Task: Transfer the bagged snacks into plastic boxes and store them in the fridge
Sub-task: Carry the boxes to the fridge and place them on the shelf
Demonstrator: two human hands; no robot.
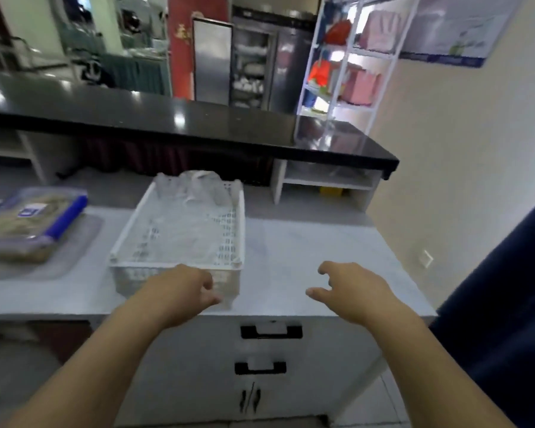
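Box (34, 223) with snacks sits left on worktop (306, 251), lid on. Left hand (183, 288) and right hand (349, 285) loose, holding nothing. Left hand near basket (179, 230); bump could shove it.

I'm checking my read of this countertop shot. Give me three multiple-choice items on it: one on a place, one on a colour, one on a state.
1. Where is the clear lidded plastic box relative to the white perforated plastic basket?
A. To its left
B. Inside it
C. To its right

2. What colour is the box's latch?
A. Red
B. Blue
C. Green

3. What is the right hand doing?
A. Gripping the basket
B. Holding a bag
C. Hovering empty

Answers: 1 A, the box lies left of the basket on the pale countertop. 2 B, the side latch is blue. 3 C, its fingers are spread with nothing in them.
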